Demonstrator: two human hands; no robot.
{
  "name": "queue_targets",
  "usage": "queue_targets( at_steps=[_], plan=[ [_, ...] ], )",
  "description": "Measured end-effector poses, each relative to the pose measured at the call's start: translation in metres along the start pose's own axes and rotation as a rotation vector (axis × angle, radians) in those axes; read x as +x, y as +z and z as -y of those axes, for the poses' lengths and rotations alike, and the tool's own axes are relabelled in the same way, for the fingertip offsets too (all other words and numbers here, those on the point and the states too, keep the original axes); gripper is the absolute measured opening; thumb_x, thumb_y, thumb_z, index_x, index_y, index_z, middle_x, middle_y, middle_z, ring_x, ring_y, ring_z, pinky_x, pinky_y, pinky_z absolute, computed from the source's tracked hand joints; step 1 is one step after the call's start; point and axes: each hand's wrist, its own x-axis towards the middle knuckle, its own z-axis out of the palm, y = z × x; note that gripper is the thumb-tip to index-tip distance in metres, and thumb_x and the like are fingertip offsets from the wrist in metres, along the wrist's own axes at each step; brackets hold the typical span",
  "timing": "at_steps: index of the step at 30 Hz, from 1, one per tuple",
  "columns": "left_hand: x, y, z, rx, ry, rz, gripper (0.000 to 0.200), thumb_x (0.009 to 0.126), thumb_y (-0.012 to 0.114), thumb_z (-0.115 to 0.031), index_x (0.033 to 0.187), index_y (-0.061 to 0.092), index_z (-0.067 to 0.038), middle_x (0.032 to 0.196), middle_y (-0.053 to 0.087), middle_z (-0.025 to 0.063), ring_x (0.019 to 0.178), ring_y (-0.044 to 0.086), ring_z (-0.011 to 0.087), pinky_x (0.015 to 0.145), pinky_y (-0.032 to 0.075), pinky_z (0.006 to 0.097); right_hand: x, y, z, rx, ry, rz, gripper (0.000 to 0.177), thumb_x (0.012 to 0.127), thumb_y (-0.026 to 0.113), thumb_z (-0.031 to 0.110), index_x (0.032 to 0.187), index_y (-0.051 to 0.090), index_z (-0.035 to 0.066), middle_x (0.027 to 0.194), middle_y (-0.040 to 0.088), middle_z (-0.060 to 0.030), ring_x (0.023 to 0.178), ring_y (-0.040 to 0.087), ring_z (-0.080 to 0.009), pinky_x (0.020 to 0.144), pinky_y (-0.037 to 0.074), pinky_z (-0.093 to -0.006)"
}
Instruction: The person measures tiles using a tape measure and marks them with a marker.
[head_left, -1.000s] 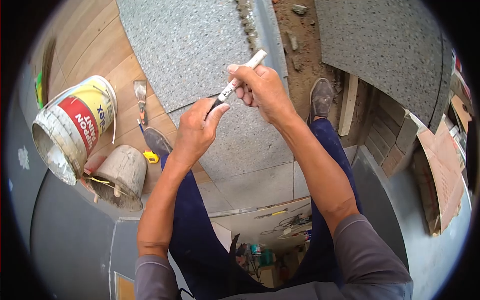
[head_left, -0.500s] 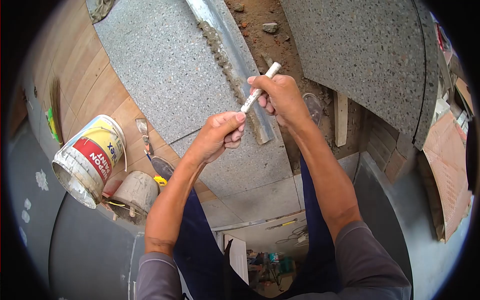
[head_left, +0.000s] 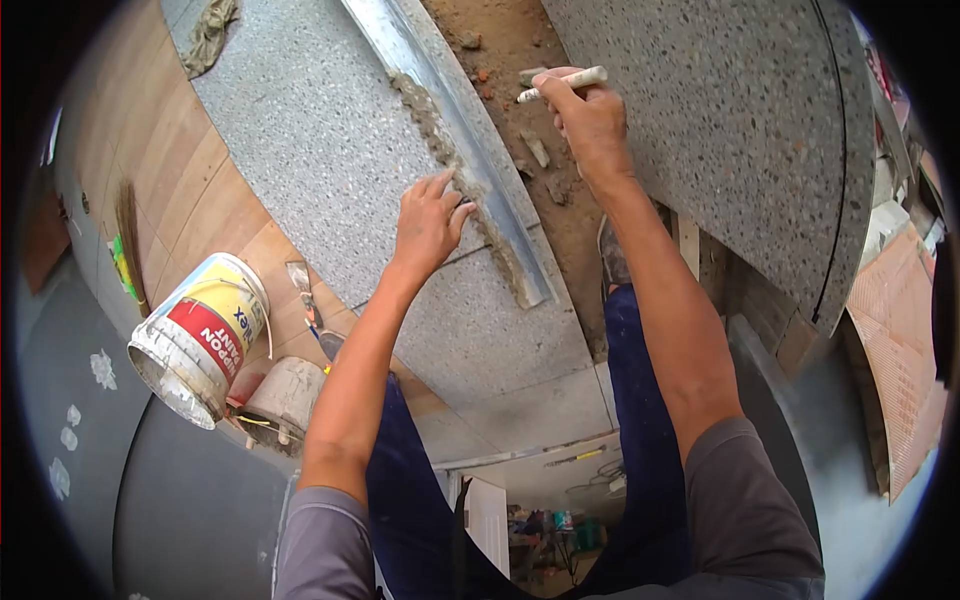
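Observation:
My right hand point(head_left: 592, 125) is closed around a white marker point(head_left: 575, 83), raised over the strip of bare soil. The marker lies almost level, its narrow end pointing left. My left hand point(head_left: 430, 222) is at the mortar-crusted edge of a long metal bar point(head_left: 465, 165). Its thumb and fingers come together around a small dark thing that I cannot make out. The bar rests on a grey speckled slab point(head_left: 290, 120), with rough mortar point(head_left: 425, 115) along its left side.
On the left stand a paint bucket point(head_left: 205, 335) and a mortar-stained pail point(head_left: 285, 398), near a scraper point(head_left: 303, 285) and a broom point(head_left: 128, 235). Soil with stones point(head_left: 535, 148) separates the slab from a darker speckled slab point(head_left: 720, 130). A cloth point(head_left: 210, 38) lies at top left.
My hands have parted. The right has moved up and away with the marker, now turned nearly level. The left has let go of the marker's end and moved to the metal bar's edge.

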Motion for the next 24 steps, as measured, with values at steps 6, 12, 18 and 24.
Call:
queue_targets(
  at_steps=[6, 12, 18, 24],
  plan=[
    [0.068, 0.002, 0.035, 0.255, 0.096, 0.127, 0.025, 0.095, 0.066, -0.028, 0.093, 0.075, -0.005, 0.156, 0.045, 0.0144, 0.144, 0.039, 0.0379, 0.119, 0.03, 0.0547, 0.086, 0.063, -0.003, 0.036, -0.137, 0.037, 0.03, 0.087, 0.069, 0.031, 0.104, 0.078, 0.008, 0.091, 0.077, -0.0052, 0.079, 0.069, -0.0131, 0.074, 0.054, -0.0307],
    [0.088, 0.01, 0.04, 0.316, 0.13, 0.218, 0.026, 0.096, 0.064, -0.03, 0.097, 0.077, -0.007, 0.156, 0.045, 0.0137, 0.147, 0.035, 0.0349, 0.122, 0.025, 0.0535, 0.15, 0.129, 0.002, -0.14, -0.291, 0.079, 0.036, 0.082, 0.072, 0.035, 0.109, 0.078, 0.012, 0.096, 0.078, -0.0121, 0.085, 0.073, -0.0219, 0.081, 0.057, -0.0333],
    [0.088, 0.022, 0.046, 0.27, 0.145, 0.159, 0.027, 0.095, 0.065, -0.027, 0.102, 0.075, -0.003, 0.152, 0.048, 0.0183, 0.145, 0.038, 0.0365, 0.122, 0.027, 0.0532, 0.183, 0.162, -0.024, -0.088, -0.175, 0.138, 0.039, 0.081, 0.072, 0.034, 0.115, 0.077, 0.015, 0.094, 0.076, -0.0109, 0.081, 0.07, -0.0191, 0.078, 0.055, -0.0316],
    [0.088, 0.02, 0.047, 0.224, 0.146, 0.169, 0.027, 0.095, 0.064, -0.026, 0.1, 0.075, -0.002, 0.151, 0.049, 0.0195, 0.144, 0.039, 0.0376, 0.121, 0.028, 0.0544, 0.201, 0.178, -0.052, 0.023, -0.133, 0.132, 0.041, 0.083, 0.074, 0.032, 0.12, 0.076, 0.016, 0.088, 0.073, -0.0037, 0.069, 0.064, -0.0122, 0.067, 0.054, -0.0285]
  ],
)
